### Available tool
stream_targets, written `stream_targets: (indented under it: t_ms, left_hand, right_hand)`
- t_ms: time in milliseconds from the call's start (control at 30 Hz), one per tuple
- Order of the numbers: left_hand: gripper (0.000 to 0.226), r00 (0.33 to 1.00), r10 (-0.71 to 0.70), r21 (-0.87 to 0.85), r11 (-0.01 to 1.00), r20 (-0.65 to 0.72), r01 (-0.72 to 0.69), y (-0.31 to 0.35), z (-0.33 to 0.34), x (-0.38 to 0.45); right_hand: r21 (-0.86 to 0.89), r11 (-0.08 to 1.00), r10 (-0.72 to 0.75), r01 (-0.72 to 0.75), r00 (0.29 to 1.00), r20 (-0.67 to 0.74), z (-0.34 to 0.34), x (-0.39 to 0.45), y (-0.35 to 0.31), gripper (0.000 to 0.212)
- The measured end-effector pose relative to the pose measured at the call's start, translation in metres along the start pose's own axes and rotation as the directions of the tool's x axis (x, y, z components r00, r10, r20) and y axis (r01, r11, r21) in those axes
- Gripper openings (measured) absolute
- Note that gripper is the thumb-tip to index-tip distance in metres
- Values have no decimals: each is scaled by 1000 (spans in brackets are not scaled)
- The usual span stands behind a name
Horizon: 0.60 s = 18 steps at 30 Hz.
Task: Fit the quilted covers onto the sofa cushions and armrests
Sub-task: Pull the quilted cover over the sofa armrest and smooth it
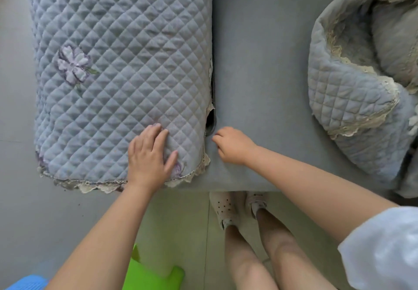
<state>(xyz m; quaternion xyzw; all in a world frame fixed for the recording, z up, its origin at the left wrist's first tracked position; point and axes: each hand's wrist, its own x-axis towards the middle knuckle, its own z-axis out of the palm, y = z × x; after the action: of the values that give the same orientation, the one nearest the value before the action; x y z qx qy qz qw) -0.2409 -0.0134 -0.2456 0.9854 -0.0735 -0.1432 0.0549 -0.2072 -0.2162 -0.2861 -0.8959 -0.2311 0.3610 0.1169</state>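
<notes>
A blue-grey quilted cover with a purple flower and lace trim lies draped over the sofa armrest at the left. My left hand rests flat on its front end with fingers spread. My right hand sits on the bare grey seat cushion beside the gap, fingers curled, fingertips at the cover's lace edge; whether it pinches the fabric I cannot tell. A second quilted cover lies bunched on the seat at the right.
I stand at the sofa's front edge, my feet in light slippers on the pale floor. A bright green object and a blue object lie on the floor at the lower left.
</notes>
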Motion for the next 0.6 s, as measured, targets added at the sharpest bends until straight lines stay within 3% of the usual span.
stream_targets:
  t_ms: [167, 267, 333, 433, 533, 600]
  left_hand:
    - [64, 999, -35, 31, 999, 4, 35, 2, 11, -7]
    - [83, 997, -68, 32, 997, 47, 66, 2, 9, -9]
    - [82, 997, -41, 38, 999, 62, 38, -1, 9, -16]
    - [63, 997, 48, 86, 995, -67, -42, -12, 21, -33]
    - [63, 981, 54, 87, 996, -188, -38, -19, 34, -44]
    - [53, 946, 50, 84, 996, -320, -25, -16, 42, -44]
  right_hand:
    - [38, 998, 51, -50, 998, -32, 16, 18, -23, 34]
    - [47, 992, 119, -116, 991, -68, 22, 22, -31, 35]
    - [81, 987, 145, -136, 983, -112, 27, 22, -31, 37]
    - [137, 980, 161, -142, 977, -142, 29, 30, -30, 56]
    - [-29, 990, 138, -137, 990, 25, 29, 46, -28, 54]
    - [-99, 984, 151, -146, 988, 40, 24, 51, -26, 49]
